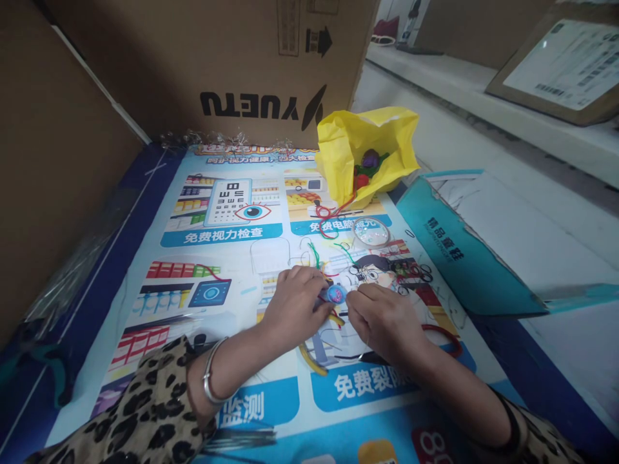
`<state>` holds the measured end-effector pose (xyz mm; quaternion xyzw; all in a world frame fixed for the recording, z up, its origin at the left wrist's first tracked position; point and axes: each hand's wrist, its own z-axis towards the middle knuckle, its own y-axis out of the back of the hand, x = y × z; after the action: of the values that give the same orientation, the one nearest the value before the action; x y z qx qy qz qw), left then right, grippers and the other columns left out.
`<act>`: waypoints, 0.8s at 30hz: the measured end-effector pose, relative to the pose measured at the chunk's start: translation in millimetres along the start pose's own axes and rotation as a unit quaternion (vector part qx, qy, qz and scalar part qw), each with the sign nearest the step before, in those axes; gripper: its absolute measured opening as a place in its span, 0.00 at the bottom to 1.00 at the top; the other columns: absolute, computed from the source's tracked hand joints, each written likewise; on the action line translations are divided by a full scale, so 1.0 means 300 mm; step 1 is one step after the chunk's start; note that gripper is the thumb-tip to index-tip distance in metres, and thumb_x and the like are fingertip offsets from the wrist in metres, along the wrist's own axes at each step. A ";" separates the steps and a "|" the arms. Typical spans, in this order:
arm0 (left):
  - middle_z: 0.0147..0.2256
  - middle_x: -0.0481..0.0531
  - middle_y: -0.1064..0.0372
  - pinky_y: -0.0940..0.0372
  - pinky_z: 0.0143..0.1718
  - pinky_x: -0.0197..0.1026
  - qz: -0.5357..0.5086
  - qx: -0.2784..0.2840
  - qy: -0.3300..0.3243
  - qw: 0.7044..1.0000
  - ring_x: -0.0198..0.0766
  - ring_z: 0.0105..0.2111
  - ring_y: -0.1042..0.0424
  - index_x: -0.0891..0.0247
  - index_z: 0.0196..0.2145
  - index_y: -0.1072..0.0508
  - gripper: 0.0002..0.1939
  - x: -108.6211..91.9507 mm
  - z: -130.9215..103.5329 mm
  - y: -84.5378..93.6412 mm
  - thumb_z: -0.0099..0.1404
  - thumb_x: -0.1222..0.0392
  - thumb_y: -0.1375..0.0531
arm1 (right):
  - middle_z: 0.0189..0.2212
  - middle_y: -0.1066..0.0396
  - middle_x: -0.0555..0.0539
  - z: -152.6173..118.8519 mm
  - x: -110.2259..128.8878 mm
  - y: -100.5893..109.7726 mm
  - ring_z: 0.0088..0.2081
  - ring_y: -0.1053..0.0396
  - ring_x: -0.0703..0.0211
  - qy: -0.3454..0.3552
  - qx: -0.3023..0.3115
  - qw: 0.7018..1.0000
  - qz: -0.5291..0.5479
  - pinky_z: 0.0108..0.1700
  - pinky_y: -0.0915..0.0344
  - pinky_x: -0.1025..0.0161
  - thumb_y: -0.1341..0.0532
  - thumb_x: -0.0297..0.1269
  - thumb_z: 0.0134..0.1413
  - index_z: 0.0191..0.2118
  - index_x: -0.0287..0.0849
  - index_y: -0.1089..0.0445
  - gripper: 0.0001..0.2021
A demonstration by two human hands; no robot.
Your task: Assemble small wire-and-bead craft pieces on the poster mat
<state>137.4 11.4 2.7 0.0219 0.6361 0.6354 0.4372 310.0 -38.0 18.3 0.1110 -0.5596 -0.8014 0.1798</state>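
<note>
While both hands meet over the printed poster (222, 212) on the desk, they pinch one small thing between them: a little round blue bead (335, 294) with a pink spot on it. The left hand (300, 306) is curled shut on the bead from the left side, with its fingertips bent down over it. The right hand (382, 322) is closed too, and its thumb and first finger press at the bead's right edge. I cannot tell if the right hand also holds a thread, because the fingers hide that spot.

A yellow cord (312, 361) curves out from under the hands, and a red cord (447, 338) lies by the right wrist. Thin green and red threads (316, 254) lie just past the fingers. Farther up sits a clear round lid (371, 232), and behind it a yellow bag (360, 151) stands open with small purple and red pieces inside. A big brown box (203, 58) stands at the far edge of the poster.

To do this small work well, I think the left hand should keep the bead very steady, low over the poster, so it will not roll away if it slips. The right hand should make tiny, slow moves. The loose cords should be kept away from the fingers so they do not tangle.
</note>
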 end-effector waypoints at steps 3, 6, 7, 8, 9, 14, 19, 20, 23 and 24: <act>0.43 0.50 0.34 0.45 0.45 0.49 -0.002 -0.002 -0.002 1.000 0.44 0.46 0.40 0.59 0.37 0.32 0.12 0.001 0.000 -0.002 0.54 0.60 0.38 | 0.19 0.39 0.49 0.000 0.004 0.002 0.24 0.44 0.62 0.002 -0.004 1.000 -0.008 0.27 0.54 0.63 0.47 0.25 0.50 0.21 0.41 0.37 0.11; 0.43 0.50 0.34 0.45 0.44 0.49 -0.003 -0.001 -0.001 1.000 0.44 0.46 0.40 0.59 0.37 0.32 0.12 0.003 0.000 -0.003 0.54 0.60 0.38 | 0.19 0.39 0.49 0.001 0.009 0.002 0.24 0.44 0.61 0.004 0.006 1.000 -0.020 0.28 0.54 0.63 0.48 0.24 0.50 0.21 0.41 0.36 0.11; 0.43 0.50 0.34 0.45 0.44 0.49 -0.004 0.000 -0.001 1.000 0.44 0.45 0.40 0.59 0.37 0.32 0.12 0.003 0.000 -0.003 0.54 0.60 0.38 | 0.19 0.38 0.48 0.002 0.010 0.001 0.24 0.44 0.61 0.004 0.011 1.000 -0.024 0.28 0.54 0.63 0.48 0.24 0.50 0.21 0.41 0.36 0.11; 0.43 0.50 0.34 0.45 0.44 0.49 -0.005 0.001 -0.002 1.000 0.44 0.45 0.39 0.59 0.37 0.32 0.11 0.004 0.000 -0.004 0.54 0.60 0.38 | 0.19 0.38 0.48 0.003 0.011 0.000 0.24 0.44 0.61 0.004 0.017 1.000 -0.026 0.28 0.53 0.63 0.48 0.24 0.50 0.21 0.41 0.36 0.11; 0.43 0.50 0.34 0.45 0.44 0.49 -0.006 0.001 -0.003 1.000 0.44 0.45 0.39 0.59 0.37 0.32 0.11 0.005 0.000 -0.005 0.54 0.60 0.38 | 0.20 0.37 0.48 0.005 0.012 -0.002 0.25 0.43 0.60 0.004 0.021 0.999 -0.028 0.28 0.53 0.63 0.48 0.24 0.50 0.21 0.41 0.35 0.11; 0.43 0.50 0.34 0.45 0.45 0.48 -0.007 -0.008 -0.004 1.000 0.44 0.46 0.40 0.59 0.38 0.31 0.12 0.007 -0.001 -0.007 0.54 0.60 0.38 | 0.20 0.37 0.48 0.004 0.007 -0.015 0.25 0.43 0.61 -0.015 0.037 0.999 -0.015 0.28 0.53 0.63 0.48 0.25 0.51 0.22 0.41 0.35 0.11; 0.43 0.50 0.33 0.45 0.45 0.48 -0.015 -0.007 0.002 1.000 0.44 0.46 0.39 0.59 0.37 0.31 0.11 0.003 0.001 -0.006 0.54 0.60 0.38 | 0.22 0.36 0.49 -0.002 -0.002 -0.026 0.26 0.41 0.63 -0.067 0.066 0.996 0.011 0.28 0.53 0.64 0.49 0.27 0.52 0.23 0.41 0.36 0.10; 0.43 0.50 0.33 0.45 0.45 0.48 -0.015 -0.007 0.003 1.000 0.44 0.46 0.39 0.59 0.37 0.31 0.11 0.003 0.002 -0.006 0.55 0.60 0.39 | 0.22 0.36 0.49 -0.002 -0.003 -0.026 0.27 0.40 0.63 -0.078 0.078 0.994 0.020 0.28 0.53 0.65 0.49 0.27 0.52 0.23 0.41 0.36 0.10; 0.43 0.50 0.33 0.45 0.45 0.48 -0.011 -0.007 0.002 1.000 0.44 0.46 0.39 0.60 0.37 0.31 0.11 0.003 0.001 -0.006 0.54 0.61 0.39 | 0.24 0.35 0.49 0.006 -0.005 -0.021 0.28 0.38 0.63 -0.107 0.113 0.987 0.047 0.28 0.53 0.66 0.49 0.28 0.53 0.25 0.41 0.36 0.09; 0.43 0.50 0.33 0.45 0.45 0.48 -0.009 -0.007 0.001 1.000 0.44 0.46 0.39 0.60 0.37 0.31 0.11 0.004 0.001 -0.006 0.54 0.62 0.39 | 0.25 0.34 0.49 0.010 -0.004 -0.018 0.28 0.38 0.62 -0.116 0.122 0.984 0.054 0.28 0.53 0.66 0.49 0.29 0.53 0.26 0.41 0.36 0.08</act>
<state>137.9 11.9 0.6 0.0127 0.6321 0.6362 0.4423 309.1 -33.2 14.1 0.0081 -0.6753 -0.7237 0.1420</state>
